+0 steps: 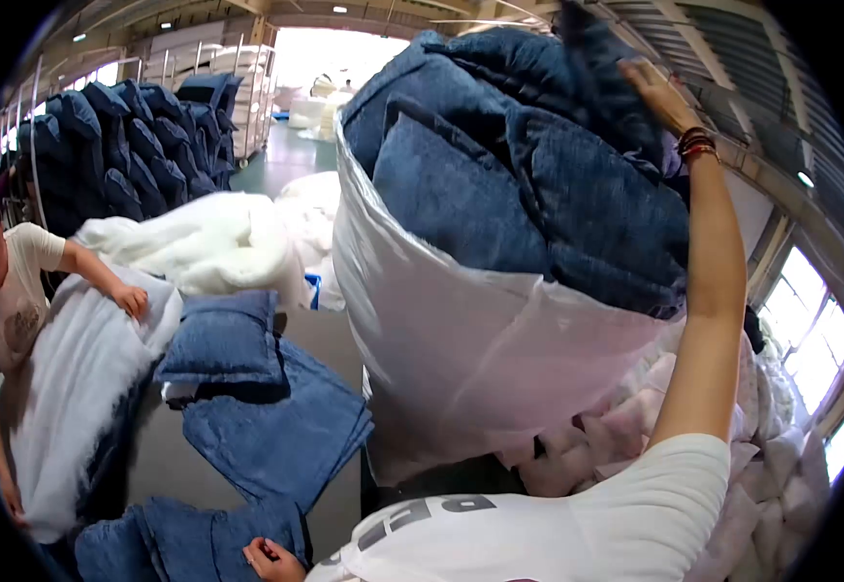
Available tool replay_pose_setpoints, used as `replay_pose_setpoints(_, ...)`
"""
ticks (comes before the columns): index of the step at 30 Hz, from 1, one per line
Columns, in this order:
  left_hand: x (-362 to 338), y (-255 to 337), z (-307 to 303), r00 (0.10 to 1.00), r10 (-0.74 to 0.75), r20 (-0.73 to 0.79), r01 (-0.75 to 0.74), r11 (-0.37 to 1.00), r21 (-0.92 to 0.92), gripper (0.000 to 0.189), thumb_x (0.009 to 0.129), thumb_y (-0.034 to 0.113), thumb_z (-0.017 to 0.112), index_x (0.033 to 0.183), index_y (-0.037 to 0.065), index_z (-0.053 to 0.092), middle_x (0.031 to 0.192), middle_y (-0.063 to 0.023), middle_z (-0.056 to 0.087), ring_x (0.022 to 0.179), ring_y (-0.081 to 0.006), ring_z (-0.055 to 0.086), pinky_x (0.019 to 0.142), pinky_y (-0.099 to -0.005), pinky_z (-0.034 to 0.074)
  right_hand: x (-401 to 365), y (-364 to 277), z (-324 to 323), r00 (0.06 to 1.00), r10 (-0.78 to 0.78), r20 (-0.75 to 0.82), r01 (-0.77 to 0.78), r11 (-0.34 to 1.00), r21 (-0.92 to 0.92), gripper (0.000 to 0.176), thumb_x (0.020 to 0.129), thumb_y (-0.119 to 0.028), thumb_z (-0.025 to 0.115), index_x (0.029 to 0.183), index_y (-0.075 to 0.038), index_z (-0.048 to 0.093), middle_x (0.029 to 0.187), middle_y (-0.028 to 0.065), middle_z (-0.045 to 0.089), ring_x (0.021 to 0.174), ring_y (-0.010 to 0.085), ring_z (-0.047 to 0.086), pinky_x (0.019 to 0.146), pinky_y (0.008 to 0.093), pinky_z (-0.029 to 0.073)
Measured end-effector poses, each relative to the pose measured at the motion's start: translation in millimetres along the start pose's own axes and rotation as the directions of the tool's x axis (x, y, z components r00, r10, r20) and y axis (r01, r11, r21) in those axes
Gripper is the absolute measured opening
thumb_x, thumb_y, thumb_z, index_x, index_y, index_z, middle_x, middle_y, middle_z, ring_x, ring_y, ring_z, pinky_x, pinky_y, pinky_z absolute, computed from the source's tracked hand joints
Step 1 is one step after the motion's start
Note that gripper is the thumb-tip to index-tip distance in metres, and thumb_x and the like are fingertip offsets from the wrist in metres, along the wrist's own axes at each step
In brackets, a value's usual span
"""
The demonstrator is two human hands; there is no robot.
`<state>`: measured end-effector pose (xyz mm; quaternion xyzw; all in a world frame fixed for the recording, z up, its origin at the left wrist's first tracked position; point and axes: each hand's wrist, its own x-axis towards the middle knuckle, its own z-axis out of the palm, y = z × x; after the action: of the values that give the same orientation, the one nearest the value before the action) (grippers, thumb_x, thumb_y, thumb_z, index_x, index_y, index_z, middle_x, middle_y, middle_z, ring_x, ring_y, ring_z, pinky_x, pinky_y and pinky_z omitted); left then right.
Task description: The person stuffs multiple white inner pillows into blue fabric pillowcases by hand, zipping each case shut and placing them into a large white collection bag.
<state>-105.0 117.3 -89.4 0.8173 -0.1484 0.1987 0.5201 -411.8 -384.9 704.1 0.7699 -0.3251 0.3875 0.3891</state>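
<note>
Our left hand (273,561) is curled by folded cloth (179,538) at 7 o'clock; we can't tell its grip. Right hand (659,95) at 2 o'clock touches blue covers (461,184) heaped in the white bag (461,349); grip unclear too. Cushion (218,339) at 9 o'clock, on the tabletop (165,466) side.

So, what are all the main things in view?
Sack: 1, white, centre
Fabric: uncountable, dark blue, in sack
Table: 1, grey, left of sack
Cushion: 1, blue, on table
Flat cloths: several, blue, on table
Folded cloth: count unclear, blue, bottom left
Racked cushions: many, blue, upper left
Padding: count unclear, white, left
Worker: 1, white shirt, left edge
Stuffed pieces: many, pale, right
Left hand: 1, bare, at folded cloth
Right hand: 1, bare, on fabric
</note>
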Motion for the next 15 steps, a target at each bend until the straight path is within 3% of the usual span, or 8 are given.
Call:
replay_pose_setpoints(1, -1.2, 2.2, -3.6, 1.0, 0.023, -0.008, -0.023, 1.0, -0.011, 0.004, 0.087, -0.001, 0.061, 0.09, -0.001, 0.059, 0.083, -0.011, 0.051, 0.059, -0.0187, 0.048, 0.05, -0.0297, 0.039, 16.0, 8.7, -1.5, 0.976, -0.122, 0.178, 0.159, 0.964, -0.212, 0.068, 0.098, -0.064, 0.043, 0.138, -0.01, 0.056, 0.133, 0.02, 0.06, 0.121, 0.035, 0.059, 0.102, 0.0401, 0.047)
replay_pose_setpoints(3, 0.4, 17.5, -8.3, 1.0, 0.005, -0.007, -0.005, 1.0, -0.011, 0.004, 0.09, 0.002, 0.06, 0.092, -0.002, 0.059, 0.082, -0.0128, 0.053, 0.062, -0.0226, 0.05, 0.052, -0.0322, 0.039, 40.0, 5.1, -11.3, 0.913, 0.002, 0.409, 0.127, 0.949, -0.289, 0.064, 0.1, -0.061, 0.042, 0.139, -0.013, 0.055, 0.127, 0.0146, 0.062, 0.111, 0.0288, 0.063, 0.091, 0.0378, 0.053)
replay_pose_setpoints(4, 2.3, 26.2, -11.9, 1.0, -0.006, -0.019, 0.005, 1.0, -0.017, 0.007, 0.093, 0.004, 0.058, 0.093, -0.003, 0.059, 0.081, -0.0147, 0.055, 0.064, -0.0265, 0.051, 0.053, -0.0347, 0.039, 35.3, -56.2, -58.2, 0.855, 0.198, 0.48, -0.105, 0.971, -0.214, 0.058, 0.102, -0.057, 0.043, 0.137, -0.014, 0.058, 0.12, 0.0143, 0.065, 0.106, 0.0252, 0.065, 0.087, 0.0362, 0.054)
replay_pose_setpoints(5, 5.6, 28.4, -10.4, 0.995, 0.073, -0.067, -0.073, 0.997, 0.006, 0.007, 0.092, 0.004, 0.059, 0.094, -0.003, 0.061, 0.081, -0.0146, 0.055, 0.064, -0.027, 0.051, 0.053, -0.0356, 0.039, 34.3, -69.1, -67.7, 0.847, 0.264, 0.46, -0.256, 0.963, -0.081, 0.048, 0.103, -0.046, 0.048, 0.13, -0.009, 0.062, 0.112, 0.0137, 0.067, 0.098, 0.0226, 0.066, 0.085, 0.035, 0.053)
replay_pose_setpoints(6, 7.3, 26.1, -9.0, 0.982, 0.155, -0.105, -0.15, 0.988, 0.046, 0.007, 0.091, 0.004, 0.059, 0.094, -0.002, 0.062, 0.081, -0.0145, 0.055, 0.064, -0.0276, 0.051, 0.054, -0.0364, 0.04, 35.7, -47.5, -54.2, 0.902, 0.158, 0.402, -0.148, 0.987, -0.057, 0.049, 0.103, -0.046, 0.047, 0.13, -0.008, 0.062, 0.113, 0.0158, 0.067, 0.099, 0.025, 0.066, 0.086, 0.0364, 0.053)
replay_pose_setpoints(9, 9.7, 35.7, -19.2, 0.996, 0.089, -0.009, -0.089, 0.996, 0.022, 0.005, 0.088, 0.001, 0.06, 0.093, 0.001, 0.063, 0.078, -0.0133, 0.051, 0.062, -0.0282, 0.047, 0.055, -0.0389, 0.039, 39.3, 1.4, -27.5, 0.928, -0.223, 0.299, 0.318, 0.891, -0.324, 0.051, 0.104, -0.045, 0.045, 0.13, -0.003, 0.06, 0.116, 0.0222, 0.065, 0.102, 0.032, 0.064, 0.089, 0.0407, 0.052)
replay_pose_setpoints(14, 13.0, 42.5, -19.8, 0.999, -0.009, 0.048, 0.01, 1.0, -0.021, 0.003, 0.088, -0.001, 0.06, 0.091, 0.0, 0.061, 0.079, -0.0088, 0.051, 0.06, -0.0199, 0.047, 0.052, -0.0317, 0.039, 35.9, -21.6, -9.2, 0.887, -0.355, 0.297, 0.448, 0.502, -0.74, 0.056, 0.104, -0.043, 0.041, 0.129, 0.004, 0.057, 0.122, 0.0329, 0.062, 0.108, 0.0436, 0.063, 0.094, 0.0478, 0.049)
replay_pose_setpoints(15, 12.8, 40.7, -18.7, 0.999, 0.002, 0.044, -0.001, 0.999, -0.032, 0.004, 0.088, -0.002, 0.061, 0.091, 0.0, 0.061, 0.081, -0.0082, 0.052, 0.058, -0.0178, 0.047, 0.051, -0.0297, 0.04, 80.8, 45.8, 3.6, 0.914, -0.356, 0.197, 0.405, 0.76, -0.508, 0.053, 0.106, -0.039, 0.039, 0.124, 0.008, 0.056, 0.119, 0.0345, 0.062, 0.104, 0.0467, 0.063, 0.089, 0.0481, 0.052)
